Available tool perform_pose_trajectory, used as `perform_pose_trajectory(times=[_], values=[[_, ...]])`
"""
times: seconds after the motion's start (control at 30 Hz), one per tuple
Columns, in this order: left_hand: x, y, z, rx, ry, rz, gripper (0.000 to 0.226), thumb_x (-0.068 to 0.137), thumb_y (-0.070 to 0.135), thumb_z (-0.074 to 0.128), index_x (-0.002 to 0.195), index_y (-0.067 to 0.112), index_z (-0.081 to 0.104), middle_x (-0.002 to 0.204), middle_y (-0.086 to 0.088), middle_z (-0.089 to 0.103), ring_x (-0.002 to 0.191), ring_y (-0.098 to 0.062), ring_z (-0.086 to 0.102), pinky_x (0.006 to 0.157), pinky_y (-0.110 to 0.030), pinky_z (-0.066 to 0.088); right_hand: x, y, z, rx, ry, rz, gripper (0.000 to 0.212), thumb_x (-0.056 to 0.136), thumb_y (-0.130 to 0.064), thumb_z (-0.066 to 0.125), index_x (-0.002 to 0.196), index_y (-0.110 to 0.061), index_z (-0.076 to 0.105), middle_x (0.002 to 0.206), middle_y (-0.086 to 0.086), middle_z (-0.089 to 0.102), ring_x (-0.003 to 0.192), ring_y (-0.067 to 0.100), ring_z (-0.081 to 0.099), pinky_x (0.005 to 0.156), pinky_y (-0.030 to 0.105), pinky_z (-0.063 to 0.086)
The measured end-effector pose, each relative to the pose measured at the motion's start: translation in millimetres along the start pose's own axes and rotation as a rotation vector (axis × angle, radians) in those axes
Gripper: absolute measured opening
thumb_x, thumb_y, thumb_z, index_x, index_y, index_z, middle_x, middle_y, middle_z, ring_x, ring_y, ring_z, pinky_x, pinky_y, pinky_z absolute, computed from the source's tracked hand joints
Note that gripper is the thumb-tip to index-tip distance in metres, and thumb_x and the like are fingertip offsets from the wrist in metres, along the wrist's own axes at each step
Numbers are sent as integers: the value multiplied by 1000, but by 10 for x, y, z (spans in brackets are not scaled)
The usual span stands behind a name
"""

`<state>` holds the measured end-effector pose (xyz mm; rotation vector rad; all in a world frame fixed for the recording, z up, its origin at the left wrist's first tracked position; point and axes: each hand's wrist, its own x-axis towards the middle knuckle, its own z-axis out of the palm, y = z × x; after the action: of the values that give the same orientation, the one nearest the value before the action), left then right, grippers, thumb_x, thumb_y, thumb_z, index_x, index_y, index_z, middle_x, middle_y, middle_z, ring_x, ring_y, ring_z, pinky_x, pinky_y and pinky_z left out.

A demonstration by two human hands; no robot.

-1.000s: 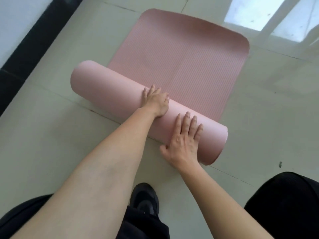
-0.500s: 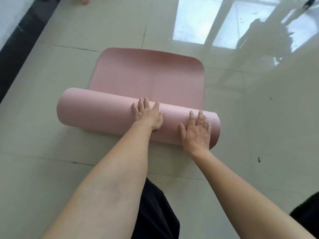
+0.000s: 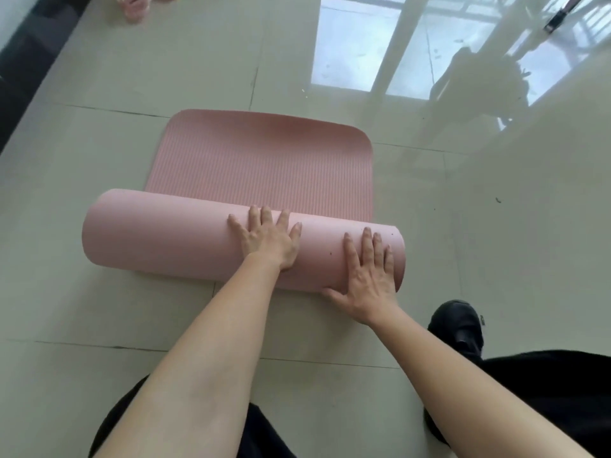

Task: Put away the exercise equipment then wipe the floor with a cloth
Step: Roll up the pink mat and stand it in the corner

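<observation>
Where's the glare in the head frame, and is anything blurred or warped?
Head view: window glare on the floor upper right, washing out detail there; mat, left hand and right hand sharp, evenly lit; wide angle stretches the forearms toward the bottom edge.

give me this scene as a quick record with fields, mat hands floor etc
mat: pink, partly rolled, far part flat
roll: lies crosswise at the near end
left hand: flat on roll near its middle, fingers straight
right hand: flat on roll near its right end
floor: glossy pale tiles
other: black shoe at right; pink item top left
</observation>
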<state>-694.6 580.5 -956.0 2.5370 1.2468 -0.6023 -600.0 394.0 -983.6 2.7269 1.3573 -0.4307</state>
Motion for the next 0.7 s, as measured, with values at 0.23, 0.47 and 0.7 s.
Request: perform_pose_trajectory(times=[0.23,0.47,0.7], values=[[21,-100,-100,-34,66,-14,63,99,58,10,156,33,4,164,-13,1,151,-31,-4,113,-69,3,554,63,-309,2,-11,-126,118,81,-56,64,157,-12,-15,165,17,-17,152,34,-19,121,54,-13],[42,-112,129,54,138,4,121,69,94,26,153,21,-21,160,-15,-22,146,-39,-22,108,-67,-16,1074,214,-400,-5,-63,-208,129,67,-71,62,157,-19,-15,166,14,-11,153,35,-12,122,56,-3],[297,-234,4,282,77,61,133,65,54,78,151,29,-20,163,-7,-1,150,-34,1,114,-66,8,1267,248,-434,-199,-63,-260,130,68,-29,81,155,-24,-15,161,17,12,150,37,14,120,54,13]])
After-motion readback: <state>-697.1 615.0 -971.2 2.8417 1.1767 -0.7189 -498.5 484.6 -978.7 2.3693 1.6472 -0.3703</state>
